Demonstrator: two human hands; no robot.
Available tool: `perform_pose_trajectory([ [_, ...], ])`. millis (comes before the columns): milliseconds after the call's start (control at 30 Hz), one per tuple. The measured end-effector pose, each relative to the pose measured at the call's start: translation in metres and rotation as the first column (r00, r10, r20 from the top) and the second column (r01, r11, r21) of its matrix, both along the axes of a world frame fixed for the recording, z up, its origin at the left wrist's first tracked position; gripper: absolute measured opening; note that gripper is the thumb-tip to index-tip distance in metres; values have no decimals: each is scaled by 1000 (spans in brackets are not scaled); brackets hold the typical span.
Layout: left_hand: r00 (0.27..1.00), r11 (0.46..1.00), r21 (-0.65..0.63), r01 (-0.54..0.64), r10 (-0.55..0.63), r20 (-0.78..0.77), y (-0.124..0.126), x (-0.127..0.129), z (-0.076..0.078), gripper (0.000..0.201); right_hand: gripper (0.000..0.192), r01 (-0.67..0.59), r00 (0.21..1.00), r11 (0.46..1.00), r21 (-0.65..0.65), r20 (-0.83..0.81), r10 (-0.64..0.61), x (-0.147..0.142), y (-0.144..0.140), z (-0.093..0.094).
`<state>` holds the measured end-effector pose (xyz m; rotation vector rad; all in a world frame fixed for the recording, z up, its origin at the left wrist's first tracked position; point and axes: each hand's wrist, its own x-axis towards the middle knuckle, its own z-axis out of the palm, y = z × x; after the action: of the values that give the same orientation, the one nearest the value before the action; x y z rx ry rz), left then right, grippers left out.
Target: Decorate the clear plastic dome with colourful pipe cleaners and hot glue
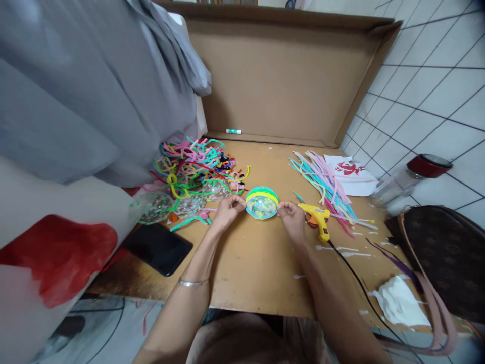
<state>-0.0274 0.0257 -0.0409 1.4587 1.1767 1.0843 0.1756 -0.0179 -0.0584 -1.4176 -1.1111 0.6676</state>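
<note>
Between my two hands is a clear round plastic ball (262, 204) with green, yellow and blue bands around it and yellow-green bits showing through. My left hand (229, 211) pinches at its left edge, and my right hand (292, 217) pinches at its right edge. Exactly what each fingertip grips there is too small to tell. Just right of my right hand lies a yellow hot glue gun (320, 218) with a black cord. Left of my left hand are short turquoise fuzzy strips (191, 221) and clear plastic balls (189, 205).
A tangled pile of colourful pipe cleaners (189, 162) fills the back left. Straight pipe cleaners (326, 177) lie at the right, by a printed paper (350, 174) and a bottle (407, 179). A black phone (161, 247), tissue (401, 301) and brown bag (447, 258) lie around. Cardboard (280, 81) stands behind.
</note>
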Motion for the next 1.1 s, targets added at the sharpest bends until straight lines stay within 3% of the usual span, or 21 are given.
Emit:
perform_pose_trajectory([
  [233, 1000, 1000, 4, 17, -17, -4, 0, 0, -2, 17, 21, 17, 998, 1000, -5, -52, -17, -1, 0, 3],
  [700, 999, 1000, -8, 13, -12, 44, 3, 0, -7, 23, 14, -68, 996, 998, 11, -52, 69, 7, 3, -5],
  [1100, 995, 1000, -22, 15, -12, 102, 4, 2, -8, 28, 11, -21, 994, 1000, 22, 108, 19, 7, 4, -13],
])
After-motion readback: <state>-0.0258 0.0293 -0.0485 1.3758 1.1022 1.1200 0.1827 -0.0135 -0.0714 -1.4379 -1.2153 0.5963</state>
